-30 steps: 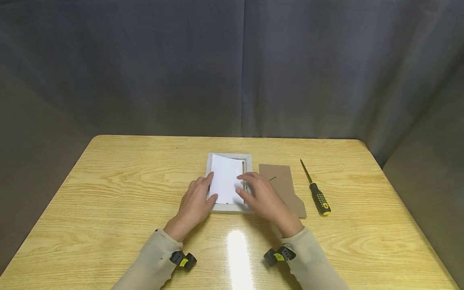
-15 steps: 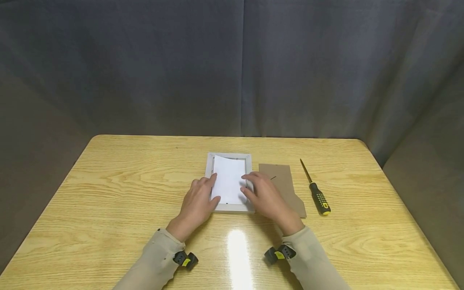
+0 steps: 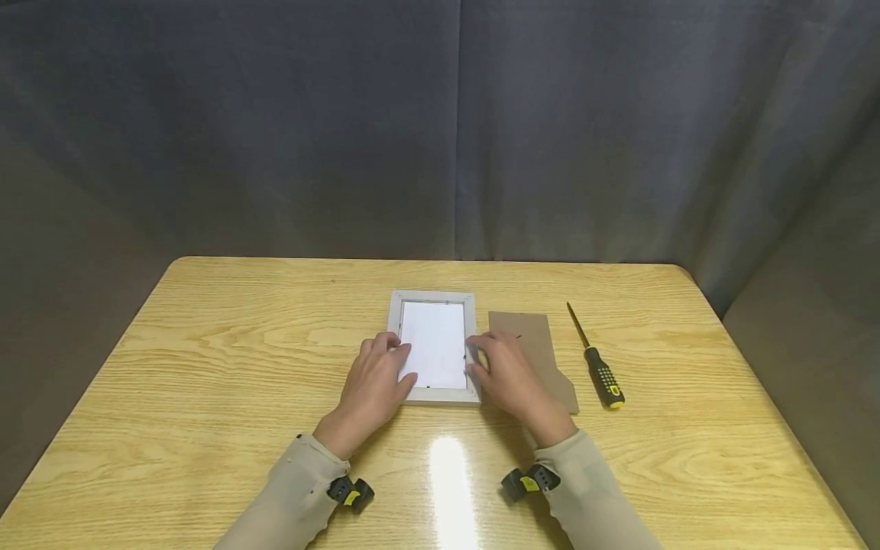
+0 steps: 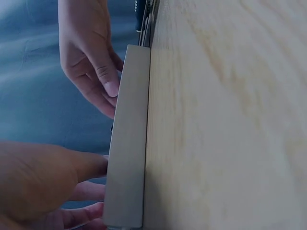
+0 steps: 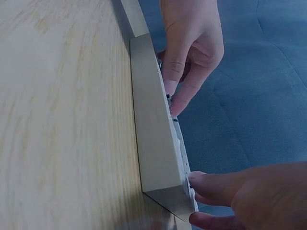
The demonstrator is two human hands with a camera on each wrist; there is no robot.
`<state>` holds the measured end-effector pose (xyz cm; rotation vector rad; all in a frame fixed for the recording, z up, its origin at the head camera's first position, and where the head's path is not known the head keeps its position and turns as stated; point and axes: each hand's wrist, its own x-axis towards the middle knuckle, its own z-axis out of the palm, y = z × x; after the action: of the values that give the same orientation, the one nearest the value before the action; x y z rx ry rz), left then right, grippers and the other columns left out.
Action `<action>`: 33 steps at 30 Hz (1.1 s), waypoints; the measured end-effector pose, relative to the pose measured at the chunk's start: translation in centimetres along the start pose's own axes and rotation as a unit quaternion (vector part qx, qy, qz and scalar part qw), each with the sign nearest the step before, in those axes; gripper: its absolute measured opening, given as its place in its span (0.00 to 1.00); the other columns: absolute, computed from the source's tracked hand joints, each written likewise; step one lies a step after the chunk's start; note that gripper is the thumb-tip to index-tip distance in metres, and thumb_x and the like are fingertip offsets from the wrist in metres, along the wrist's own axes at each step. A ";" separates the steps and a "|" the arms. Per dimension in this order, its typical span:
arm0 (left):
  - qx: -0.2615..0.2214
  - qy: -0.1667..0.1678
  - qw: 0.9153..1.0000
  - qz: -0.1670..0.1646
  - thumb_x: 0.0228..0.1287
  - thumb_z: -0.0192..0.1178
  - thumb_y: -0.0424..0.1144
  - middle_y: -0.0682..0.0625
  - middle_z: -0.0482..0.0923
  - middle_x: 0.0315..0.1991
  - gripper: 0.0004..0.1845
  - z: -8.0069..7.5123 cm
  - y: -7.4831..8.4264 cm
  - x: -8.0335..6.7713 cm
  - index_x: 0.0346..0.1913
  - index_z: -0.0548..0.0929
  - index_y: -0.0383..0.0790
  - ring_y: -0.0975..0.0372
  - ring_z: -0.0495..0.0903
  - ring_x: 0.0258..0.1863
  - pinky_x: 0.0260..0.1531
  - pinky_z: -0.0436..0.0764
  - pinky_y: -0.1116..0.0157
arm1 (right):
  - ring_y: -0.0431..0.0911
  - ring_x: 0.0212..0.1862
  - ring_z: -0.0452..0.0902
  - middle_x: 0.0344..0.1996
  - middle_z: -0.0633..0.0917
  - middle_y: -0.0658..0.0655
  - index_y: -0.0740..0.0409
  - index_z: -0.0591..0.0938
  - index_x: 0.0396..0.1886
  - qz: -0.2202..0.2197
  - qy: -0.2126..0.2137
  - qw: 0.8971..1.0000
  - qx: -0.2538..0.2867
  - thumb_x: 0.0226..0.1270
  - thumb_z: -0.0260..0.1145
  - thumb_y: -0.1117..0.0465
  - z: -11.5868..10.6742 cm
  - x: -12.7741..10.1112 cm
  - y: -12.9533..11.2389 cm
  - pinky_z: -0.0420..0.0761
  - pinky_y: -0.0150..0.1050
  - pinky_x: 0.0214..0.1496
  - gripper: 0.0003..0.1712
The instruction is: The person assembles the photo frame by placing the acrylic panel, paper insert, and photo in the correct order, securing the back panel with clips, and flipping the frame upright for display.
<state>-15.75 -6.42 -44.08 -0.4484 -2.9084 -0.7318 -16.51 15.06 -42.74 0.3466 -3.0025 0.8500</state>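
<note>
A pale picture frame (image 3: 443, 395) lies back side up on the table, and a white sheet of paper (image 3: 433, 347) lies flat inside its opening. My left hand (image 3: 371, 378) rests at the frame's left side, with the thumb and index fingertip over the sheet's left edge. On the opposite side, the thumb and index fingertip of my right hand (image 3: 509, 378) touch near the sheet's right edge, with a gap between them. Both wrist views show the frame's side wall (image 4: 127, 139) flat against the tabletop. What lies under the sheet is hidden.
A brown backing board (image 3: 532, 328) with a slanted cut lower corner lies right of the frame, partly behind my right hand. Farther right is a black and yellow screwdriver (image 3: 603, 374), tip pointing away. A dark curtain (image 3: 275, 153) hangs behind the wooden table (image 3: 241, 328).
The sheet has shifted right and dropped from a tilted position on the frame to lying flat in its opening. My right hand has moved slightly right, to the frame's right side.
</note>
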 end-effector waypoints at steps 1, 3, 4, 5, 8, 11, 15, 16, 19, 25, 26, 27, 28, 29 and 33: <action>0.003 -0.002 1.000 0.001 0.64 0.70 0.40 0.37 0.76 0.61 0.25 0.0 0.0 0.0 0.60 0.82 0.29 0.46 0.73 0.57 0.54 0.77 0.52 | 0.59 0.60 0.78 0.57 0.83 0.66 0.64 0.83 0.59 0.002 -0.003 1.000 -0.003 0.68 0.70 0.63 0.0 0.0 0.0 0.78 0.55 0.64 0.22; 0.007 -0.008 1.000 0.004 0.65 0.69 0.41 0.37 0.75 0.62 0.24 -0.1 0.0 -0.1 0.59 0.82 0.29 0.45 0.73 0.58 0.55 0.76 0.51 | 0.59 0.60 0.79 0.57 0.83 0.67 0.64 0.82 0.59 0.002 -0.005 1.000 -0.010 0.67 0.71 0.62 0.1 0.0 0.0 0.78 0.55 0.63 0.22; 0.008 -0.010 1.000 0.004 0.65 0.68 0.42 0.37 0.75 0.62 0.24 -0.1 0.0 -0.1 0.59 0.82 0.30 0.45 0.73 0.58 0.55 0.76 0.51 | 0.60 0.60 0.79 0.57 0.83 0.67 0.64 0.82 0.60 0.003 -0.008 1.000 -0.011 0.67 0.71 0.62 0.1 -0.1 0.0 0.78 0.55 0.63 0.23; 0.010 -0.013 1.000 0.005 0.66 0.68 0.42 0.37 0.75 0.62 0.24 -0.1 -0.1 -0.1 0.59 0.82 0.30 0.45 0.73 0.59 0.55 0.76 0.50 | 0.60 0.60 0.78 0.57 0.83 0.67 0.64 0.82 0.60 0.004 -0.010 1.000 -0.012 0.67 0.71 0.62 0.1 -0.1 0.0 0.78 0.55 0.63 0.23; 0.014 -0.023 1.000 0.005 0.66 0.67 0.44 0.36 0.74 0.63 0.25 -0.2 -0.1 -0.2 0.60 0.82 0.30 0.45 0.72 0.60 0.56 0.76 0.50 | 0.60 0.60 0.79 0.57 0.83 0.67 0.64 0.82 0.60 0.001 -0.009 1.000 -0.015 0.67 0.71 0.63 0.1 0.0 -0.1 0.79 0.56 0.62 0.23; 0.022 -0.033 0.999 0.007 0.66 0.67 0.46 0.36 0.73 0.64 0.27 -0.3 -0.2 -0.2 0.60 0.81 0.29 0.45 0.72 0.60 0.57 0.76 0.50 | 0.59 0.60 0.79 0.57 0.82 0.67 0.64 0.81 0.61 0.003 -0.010 1.000 -0.017 0.68 0.70 0.63 0.1 0.0 -0.1 0.79 0.55 0.63 0.23; 0.035 -0.042 0.998 0.014 0.67 0.67 0.47 0.35 0.72 0.65 0.29 -0.4 -0.2 -0.3 0.62 0.80 0.29 0.44 0.71 0.61 0.56 0.76 0.50 | 0.60 0.62 0.78 0.60 0.81 0.68 0.63 0.81 0.62 0.002 -0.010 1.000 -0.014 0.69 0.69 0.63 0.2 0.0 0.0 0.77 0.57 0.65 0.23; 0.037 -0.044 0.998 0.015 0.67 0.67 0.47 0.35 0.72 0.65 0.29 -0.5 -0.2 -0.3 0.62 0.80 0.28 0.44 0.71 0.61 0.56 0.76 0.50 | 0.61 0.63 0.77 0.61 0.81 0.68 0.63 0.81 0.63 0.002 -0.010 1.000 -0.011 0.69 0.69 0.63 0.2 0.0 0.0 0.76 0.57 0.66 0.23; 0.038 -0.049 0.998 0.017 0.67 0.66 0.47 0.35 0.71 0.65 0.30 -0.6 -0.2 -0.4 0.63 0.79 0.28 0.44 0.70 0.61 0.56 0.76 0.50 | 0.62 0.65 0.76 0.62 0.80 0.69 0.63 0.80 0.63 -0.003 -0.008 1.000 -0.002 0.69 0.68 0.63 0.3 0.1 0.1 0.74 0.58 0.68 0.24; 0.039 -0.057 0.998 0.015 0.68 0.66 0.47 0.35 0.70 0.66 0.31 -0.7 -0.2 -0.4 0.64 0.77 0.27 0.44 0.69 0.62 0.56 0.75 0.50 | 0.63 0.66 0.75 0.64 0.79 0.68 0.63 0.80 0.64 -0.014 -0.004 1.000 0.008 0.69 0.68 0.63 0.3 0.1 0.3 0.73 0.58 0.70 0.24; 0.040 -0.058 0.997 0.015 0.68 0.66 0.47 0.35 0.70 0.66 0.31 -0.7 -0.2 -0.4 0.65 0.77 0.27 0.44 0.69 0.62 0.56 0.75 0.50 | 0.62 0.67 0.75 0.64 0.79 0.68 0.63 0.80 0.64 -0.015 -0.004 1.000 0.008 0.69 0.68 0.63 0.3 0.1 0.3 0.73 0.58 0.70 0.24; 0.040 -0.059 0.997 0.014 0.68 0.66 0.47 0.35 0.70 0.66 0.31 -0.7 -0.2 -0.4 0.65 0.77 0.27 0.45 0.69 0.62 0.56 0.75 0.50 | 0.62 0.67 0.75 0.64 0.79 0.68 0.63 0.80 0.64 -0.015 -0.005 1.000 0.007 0.70 0.68 0.63 0.3 0.1 0.4 0.73 0.58 0.69 0.24; 0.040 -0.059 0.997 0.013 0.68 0.66 0.47 0.35 0.70 0.66 0.31 -0.7 -0.2 -0.4 0.65 0.77 0.27 0.45 0.69 0.61 0.56 0.75 0.50 | 0.62 0.67 0.75 0.64 0.79 0.68 0.63 0.80 0.64 -0.015 -0.005 1.000 0.006 0.69 0.68 0.63 0.3 0.1 0.3 0.73 0.58 0.69 0.24; 0.040 -0.059 0.997 0.012 0.68 0.66 0.47 0.35 0.70 0.66 0.31 -0.7 -0.2 -0.4 0.65 0.77 0.27 0.45 0.69 0.62 0.56 0.75 0.50 | 0.62 0.66 0.75 0.64 0.79 0.68 0.63 0.80 0.64 -0.016 -0.005 1.000 0.005 0.69 0.68 0.63 0.3 0.1 0.3 0.73 0.58 0.69 0.24; 0.034 -0.056 0.998 0.008 0.68 0.66 0.46 0.36 0.70 0.66 0.30 -0.7 -0.2 -0.5 0.65 0.77 0.28 0.45 0.69 0.61 0.56 0.75 0.50 | 0.61 0.66 0.75 0.64 0.79 0.67 0.64 0.79 0.64 -0.016 -0.010 1.000 -0.002 0.70 0.68 0.63 0.3 0.1 0.3 0.74 0.57 0.69 0.24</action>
<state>-15.37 -7.07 -43.64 -0.5222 -3.0190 -0.6210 -16.64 15.07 -43.16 0.4051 -3.0070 0.8426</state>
